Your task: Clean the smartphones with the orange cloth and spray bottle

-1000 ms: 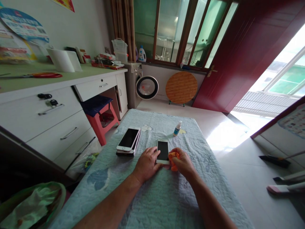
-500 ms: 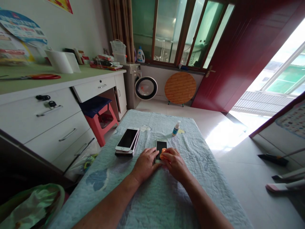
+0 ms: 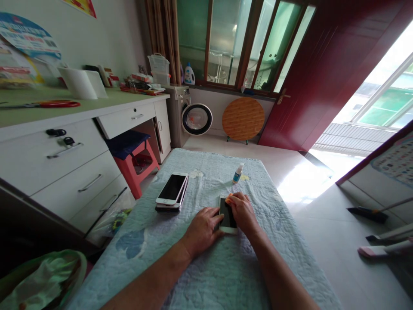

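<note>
A white-framed smartphone (image 3: pixel 227 216) with a dark screen lies face up on the pale blue quilted cloth (image 3: pixel 206 275). My left hand (image 3: pixel 202 228) holds it along its left edge, fingers on the side and thumb near the bottom corner. In my right hand (image 3: pixel 244 212) an orange cloth (image 3: pixel 229 199) is pinched and pressed on the upper part of the screen. Part of the phone's right side is hidden by that hand. Left of it sits a stack of phones (image 3: pixel 172 189), a white one on top. Beyond my right hand a small spray bottle (image 3: pixel 238 174) stands upright.
A white desk with drawers (image 3: pixel 67 172) runs along the left, with a red stool (image 3: pixel 135 165) beside it. Behind the table are a washing machine with its round door (image 3: pixel 196 119) open and a round wooden tabletop (image 3: pixel 243 118). A bin (image 3: pixel 82 265) is at lower left.
The phone has shifted right and nearer to me, with my left hand on it. My right hand has carried the orange cloth up to the top of the screen.
</note>
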`<action>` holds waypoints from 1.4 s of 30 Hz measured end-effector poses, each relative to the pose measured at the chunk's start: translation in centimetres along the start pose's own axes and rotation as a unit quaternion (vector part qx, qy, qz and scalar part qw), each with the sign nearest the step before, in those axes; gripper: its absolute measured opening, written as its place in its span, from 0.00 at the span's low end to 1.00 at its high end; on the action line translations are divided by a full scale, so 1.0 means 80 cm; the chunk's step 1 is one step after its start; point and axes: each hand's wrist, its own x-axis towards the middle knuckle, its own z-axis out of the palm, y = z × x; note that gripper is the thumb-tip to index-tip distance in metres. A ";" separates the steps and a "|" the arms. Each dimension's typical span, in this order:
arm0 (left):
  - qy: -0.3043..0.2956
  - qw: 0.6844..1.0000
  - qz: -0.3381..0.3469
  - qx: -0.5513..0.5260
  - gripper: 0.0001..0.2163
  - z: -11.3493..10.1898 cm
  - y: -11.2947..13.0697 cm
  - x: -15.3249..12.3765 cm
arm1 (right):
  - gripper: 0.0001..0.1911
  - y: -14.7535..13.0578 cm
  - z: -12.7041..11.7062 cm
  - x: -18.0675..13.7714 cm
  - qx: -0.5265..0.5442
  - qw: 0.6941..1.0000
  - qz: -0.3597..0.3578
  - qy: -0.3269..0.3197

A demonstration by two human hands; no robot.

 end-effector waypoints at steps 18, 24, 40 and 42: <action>0.023 1.000 0.020 0.008 0.19 0.001 0.005 -0.002 | 0.15 0.004 0.000 0.006 -0.016 0.999 -0.041 -0.023; 0.009 0.999 -0.013 0.032 0.20 0.003 0.005 -0.004 | 0.15 0.010 0.001 0.005 -0.020 1.000 -0.017 0.000; 0.083 0.993 -0.079 0.000 0.27 0.005 -0.033 -0.004 | 0.12 -0.052 -0.008 -0.026 0.083 0.975 -0.149 -0.143; 0.081 0.994 -0.073 0.006 0.26 0.002 -0.032 -0.003 | 0.12 -0.045 -0.012 -0.026 0.079 0.975 -0.145 -0.152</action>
